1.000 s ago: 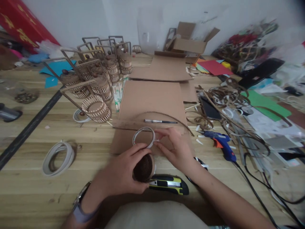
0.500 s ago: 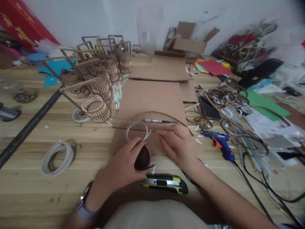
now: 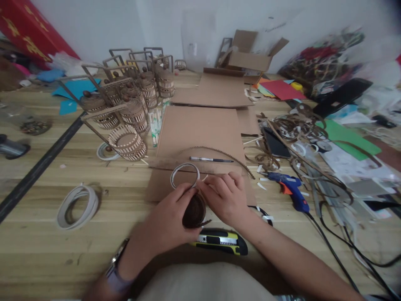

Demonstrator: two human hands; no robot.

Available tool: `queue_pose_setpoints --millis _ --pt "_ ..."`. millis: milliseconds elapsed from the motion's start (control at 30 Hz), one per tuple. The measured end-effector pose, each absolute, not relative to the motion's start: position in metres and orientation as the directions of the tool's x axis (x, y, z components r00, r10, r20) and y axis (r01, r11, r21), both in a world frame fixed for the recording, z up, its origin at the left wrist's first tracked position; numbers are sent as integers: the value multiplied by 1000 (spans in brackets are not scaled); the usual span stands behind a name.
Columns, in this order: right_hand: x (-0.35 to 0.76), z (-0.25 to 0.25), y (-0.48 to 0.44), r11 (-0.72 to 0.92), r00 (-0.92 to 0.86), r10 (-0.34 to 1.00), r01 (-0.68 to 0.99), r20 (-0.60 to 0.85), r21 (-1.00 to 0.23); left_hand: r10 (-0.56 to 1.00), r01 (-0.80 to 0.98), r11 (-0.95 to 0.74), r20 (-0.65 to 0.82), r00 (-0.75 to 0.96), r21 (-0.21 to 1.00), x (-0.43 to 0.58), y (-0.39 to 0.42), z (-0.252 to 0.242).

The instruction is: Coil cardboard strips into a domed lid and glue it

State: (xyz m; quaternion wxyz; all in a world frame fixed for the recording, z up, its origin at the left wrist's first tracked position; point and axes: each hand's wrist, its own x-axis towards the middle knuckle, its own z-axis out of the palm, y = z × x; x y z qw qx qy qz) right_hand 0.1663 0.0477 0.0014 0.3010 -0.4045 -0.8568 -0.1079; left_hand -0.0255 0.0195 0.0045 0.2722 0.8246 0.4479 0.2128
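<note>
brown coil [image 3: 194, 211] is held in the left hand [image 3: 167, 217].

Overall: no word, brand or number can be read with certainty.
Red panel [image 3: 34, 31]: large gold characters run down it, cut by the frame edge and too blurred to make out.
Green-printed wrappers [image 3: 154, 127]: green lettering or marks on white, too small to read.
Held tape ring [image 3: 172, 179]: dark print runs round its inner face, illegible at this size.
Wall [image 3: 156, 25]: toward the upper right a short, faint line of dark lettering shows in front of it or on it, unreadable; which surface bears it, I cannot tell.
Pen [image 3: 203, 159]: dark marks on the silvery barrel, perhaps print, not legible.
White sheets [image 3: 347, 167]: pale marks, too faint to tell as text.
</note>
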Motion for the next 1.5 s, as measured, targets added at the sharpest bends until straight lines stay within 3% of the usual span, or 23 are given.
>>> queue_pose_setpoints --millis 133,267,433,567,733,933,1267,1500 --pt "168 3 49 643 -438 680 742 588 -190 858 588 -439 123 498 680 -27 18 9" --pt "167 8 52 584 -312 797 617 517 -527 834 523 -448 129 536 725 -29 18 15" --pt "168 6 64 371 -146 929 361 341 -856 850 530 -431 133 509 730 -30 18 14" --pt "173 2 74 97 42 994 16 97 -995 878 564 -409 141 458 717 -31 22 8" --pt "169 10 64 -260 -141 964 -356 -223 -897 897 615 -420 203 392 668 -31 26 1" --pt "156 17 44 -524 -349 849 -474 -396 -708 889 593 -453 288 356 665 -32 28 1" --pt "156 23 39 -576 -433 811 -477 -393 -664 908 542 -407 263 326 735 -33 28 1" --pt "154 21 37 -586 -420 805 -453 -419 -672 901 565 -428 284 329 705 -34 27 1"
